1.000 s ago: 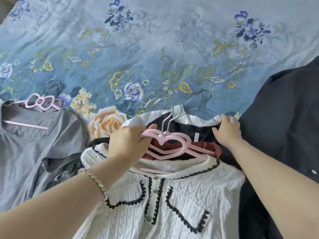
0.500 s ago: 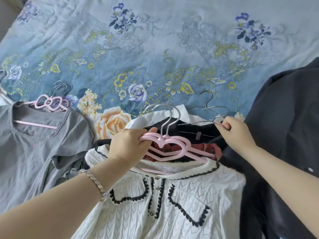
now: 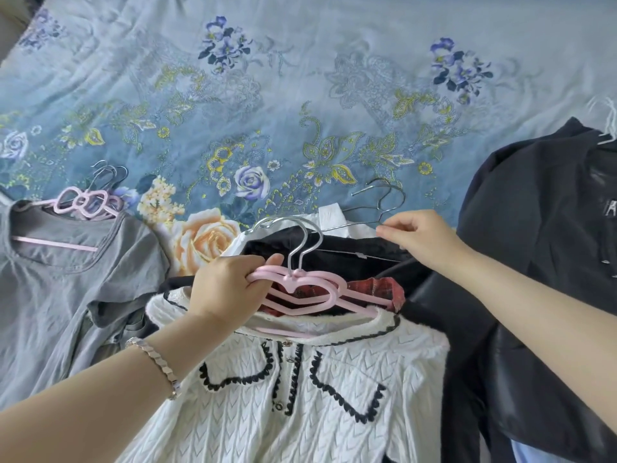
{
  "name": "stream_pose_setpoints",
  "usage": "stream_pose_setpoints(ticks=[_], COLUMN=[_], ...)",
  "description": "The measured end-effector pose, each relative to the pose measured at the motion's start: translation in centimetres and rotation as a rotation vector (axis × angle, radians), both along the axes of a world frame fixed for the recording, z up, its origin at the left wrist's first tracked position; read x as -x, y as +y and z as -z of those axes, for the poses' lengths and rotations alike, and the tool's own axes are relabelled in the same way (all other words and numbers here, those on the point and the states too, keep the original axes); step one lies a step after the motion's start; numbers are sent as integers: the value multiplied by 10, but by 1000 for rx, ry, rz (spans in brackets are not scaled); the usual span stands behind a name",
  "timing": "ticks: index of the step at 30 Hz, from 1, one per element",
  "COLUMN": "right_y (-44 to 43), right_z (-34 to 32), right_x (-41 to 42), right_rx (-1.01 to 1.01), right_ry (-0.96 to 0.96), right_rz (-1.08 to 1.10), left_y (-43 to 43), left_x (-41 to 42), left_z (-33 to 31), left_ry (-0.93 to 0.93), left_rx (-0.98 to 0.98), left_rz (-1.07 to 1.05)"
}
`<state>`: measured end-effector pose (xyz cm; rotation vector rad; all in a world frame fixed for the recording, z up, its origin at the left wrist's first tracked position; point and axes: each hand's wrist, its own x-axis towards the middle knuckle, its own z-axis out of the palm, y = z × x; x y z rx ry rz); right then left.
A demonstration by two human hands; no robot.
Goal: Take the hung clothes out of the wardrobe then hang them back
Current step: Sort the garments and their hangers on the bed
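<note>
A pile of clothes lies on the bed in front of me. On top is a white knit cardigan [image 3: 300,389] with black trim, over a red plaid piece [image 3: 384,289] and a black garment [image 3: 277,242]. My left hand [image 3: 227,285] grips the stacked pink heart-shaped hangers [image 3: 310,289] near their silver hooks [image 3: 300,238]. My right hand [image 3: 417,235] pinches the thin wire hanger [image 3: 384,208] at its shoulder, its hook lifted off the sheet.
A grey dress [image 3: 66,282] on pink bow hangers [image 3: 83,202] lies at the left. A dark jacket [image 3: 541,262] covers the right side, with a white hanger [image 3: 606,128] at its top. The blue floral bedsheet [image 3: 300,111] spreads beyond.
My right hand went from resting on the black garment to pinching the wire hanger and has drawn it up and to the right. My left hand kept its grip on the pink hangers.
</note>
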<state>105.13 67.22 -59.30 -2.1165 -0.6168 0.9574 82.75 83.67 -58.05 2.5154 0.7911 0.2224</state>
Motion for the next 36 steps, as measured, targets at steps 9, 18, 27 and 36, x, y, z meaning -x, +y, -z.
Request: stream_pose_setpoints(ticks=[9, 18, 27, 36], right_y=[5, -7, -11, -5], right_z=[-77, -117, -114, -51], right_x=[75, 111, 129, 40], right_rx=[-182, -136, -188, 240], right_ry=[43, 6, 29, -113], right_rz=[-121, -122, -78, -314], left_y=[-9, -8, -20, -8], left_x=[23, 79, 87, 58], left_z=[-40, -54, -56, -26], left_ry=[-135, -176, -16, -191], left_rx=[-43, 24, 235, 95], left_rz=[23, 223, 130, 232])
